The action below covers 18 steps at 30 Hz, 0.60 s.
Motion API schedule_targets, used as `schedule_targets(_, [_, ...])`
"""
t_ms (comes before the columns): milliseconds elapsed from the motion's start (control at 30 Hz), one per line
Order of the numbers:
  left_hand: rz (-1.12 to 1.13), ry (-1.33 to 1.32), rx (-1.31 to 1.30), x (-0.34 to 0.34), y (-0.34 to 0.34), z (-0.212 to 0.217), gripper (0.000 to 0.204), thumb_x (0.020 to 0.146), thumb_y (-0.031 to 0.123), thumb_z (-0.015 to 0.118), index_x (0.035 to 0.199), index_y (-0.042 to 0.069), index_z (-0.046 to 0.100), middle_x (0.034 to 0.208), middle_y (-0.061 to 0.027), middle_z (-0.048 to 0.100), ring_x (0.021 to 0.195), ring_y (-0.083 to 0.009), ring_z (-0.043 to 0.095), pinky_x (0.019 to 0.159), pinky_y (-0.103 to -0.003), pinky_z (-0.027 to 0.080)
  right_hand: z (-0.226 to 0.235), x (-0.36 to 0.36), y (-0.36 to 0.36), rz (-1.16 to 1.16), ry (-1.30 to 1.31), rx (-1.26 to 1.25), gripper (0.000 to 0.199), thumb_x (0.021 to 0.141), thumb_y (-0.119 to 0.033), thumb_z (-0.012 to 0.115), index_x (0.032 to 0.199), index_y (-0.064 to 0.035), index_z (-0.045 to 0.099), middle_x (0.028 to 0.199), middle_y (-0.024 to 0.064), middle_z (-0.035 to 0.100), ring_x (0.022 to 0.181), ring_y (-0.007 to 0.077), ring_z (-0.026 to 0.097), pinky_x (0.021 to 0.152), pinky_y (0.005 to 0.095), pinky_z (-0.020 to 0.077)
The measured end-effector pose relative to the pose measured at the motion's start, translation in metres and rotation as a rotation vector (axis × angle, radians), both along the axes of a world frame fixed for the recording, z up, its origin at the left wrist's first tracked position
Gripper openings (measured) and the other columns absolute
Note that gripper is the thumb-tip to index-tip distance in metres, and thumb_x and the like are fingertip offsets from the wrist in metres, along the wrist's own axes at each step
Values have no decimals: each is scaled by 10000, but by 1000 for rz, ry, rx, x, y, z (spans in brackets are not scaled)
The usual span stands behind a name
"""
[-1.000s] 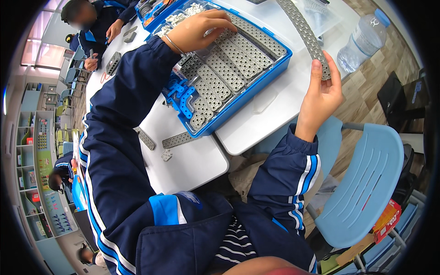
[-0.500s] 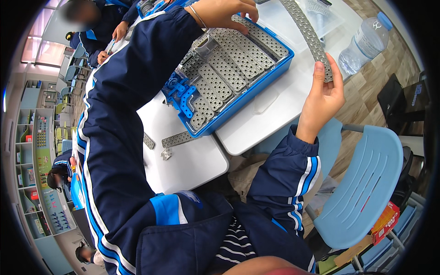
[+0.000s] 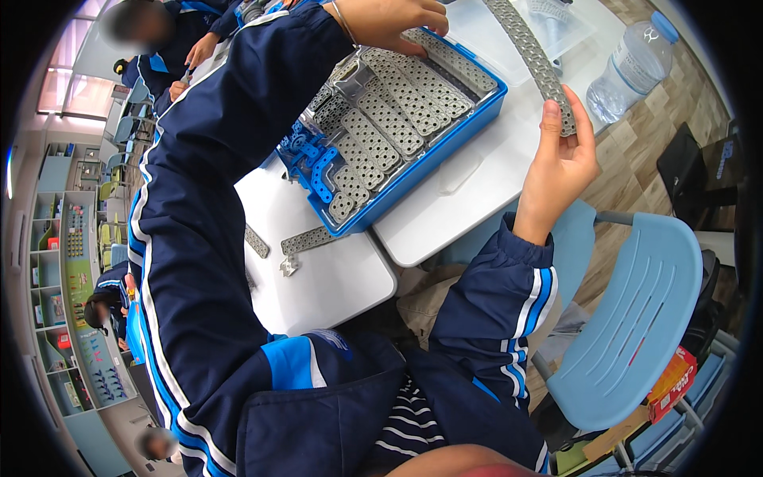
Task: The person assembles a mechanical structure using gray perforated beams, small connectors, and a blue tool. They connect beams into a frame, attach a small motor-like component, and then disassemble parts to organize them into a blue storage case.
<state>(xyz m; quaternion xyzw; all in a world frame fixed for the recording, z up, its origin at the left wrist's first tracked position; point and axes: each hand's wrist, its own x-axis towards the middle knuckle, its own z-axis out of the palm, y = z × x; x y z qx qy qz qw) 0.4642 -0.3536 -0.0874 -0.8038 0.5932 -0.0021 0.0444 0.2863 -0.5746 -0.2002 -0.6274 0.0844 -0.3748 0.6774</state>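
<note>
A long grey strip full of holes (image 3: 528, 56) is pinched between the thumb and fingers of my right hand (image 3: 560, 163). It slants up and left, its far end cut off by the top of the view. My left hand (image 3: 393, 20) reaches over the far side of a blue bin (image 3: 433, 179), thumb and fingers apart around the end of a grey perforated strip (image 3: 457, 63) in the outer compartment. Whether the fingertips touch that strip, I cannot tell. Several rows of grey perforated plates (image 3: 389, 131) lie in the bin, with blue connector pieces (image 3: 322, 171) at its left end.
On the white table (image 3: 318, 294) lie another grey strip (image 3: 306, 241) and a small pale bracket (image 3: 288, 266). A clear plastic tray (image 3: 584, 40) and a water bottle (image 3: 636, 67) stand at the right. A light-blue chair (image 3: 628, 318) is beside me; other people sit at the far left.
The strip in my right hand has shifted slightly up and left. My left hand has moved slightly up, and the strip beneath it in the bin's outer compartment looks more tilted.
</note>
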Motion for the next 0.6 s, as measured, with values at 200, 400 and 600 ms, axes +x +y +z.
schedule_targets(200, [-29, 3, -28, 1, 1, 4, 329, 815, 206, 780, 1088, 71, 656, 1036, -134, 645, 975, -348, 659, 826, -437, 542, 1, 0, 0, -3, 28, -16, 253, 977, -155, 728, 1192, -22, 740, 1053, 72, 728, 825, 109, 638, 698, 255, 494])
schedule_targets(400, [-46, -12, -35, -5, -2, 6, 335, 812, 184, 782, 1082, 78, 615, 1022, -122, 617, 965, -349, 650, 818, -445, 531, 1, 0, -1, -4, 25, -16, 260, 976, -156, 729, 1194, -14, 736, 1055, 73, 729, 826, 111, 638, 698, 255, 494])
schedule_targets(600, [-54, 1, -29, -1, -3, 3, 276, 822, 189, 781, 1020, 73, 628, 980, -115, 606, 948, -340, 647, 805, -441, 526, 1, 0, -1, 1, 25, -10, 262, 979, -158, 726, 1198, -14, 733, 1056, 78, 728, 827, 111, 644, 692, 256, 496])
